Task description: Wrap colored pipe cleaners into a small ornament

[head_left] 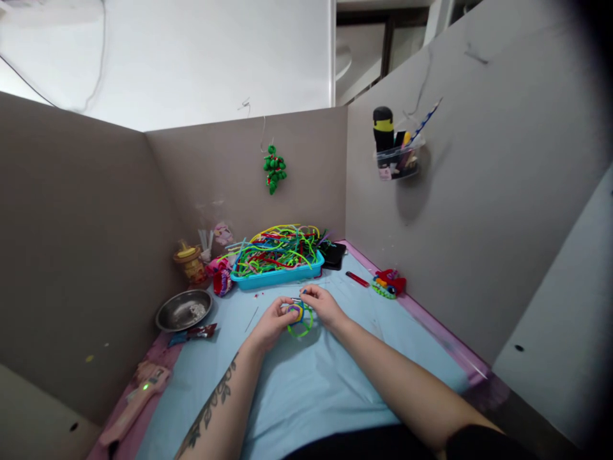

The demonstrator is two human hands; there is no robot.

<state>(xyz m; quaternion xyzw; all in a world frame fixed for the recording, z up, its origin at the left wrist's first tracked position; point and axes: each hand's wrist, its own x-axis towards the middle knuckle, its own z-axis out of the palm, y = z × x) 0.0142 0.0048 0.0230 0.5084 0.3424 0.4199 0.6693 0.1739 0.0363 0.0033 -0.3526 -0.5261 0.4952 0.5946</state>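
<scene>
I'm seeing a metal bowl [179,306] sitting left on the cloth-covered table [335,377]. My left hand [274,321] is pinching the coiled multicolour piece [301,313], placing it between both hands. My right hand [320,303] is pinching at its top; can't tell exactly what. A red cutter [357,279] is lying right.

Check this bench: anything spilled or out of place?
Minor: tiny reddish specks lie stray on the pale-blue cloth before the blue rectangular tray, like dropped scraps; multicoloured fuzzy strands poke untidily past its edge.
</scene>
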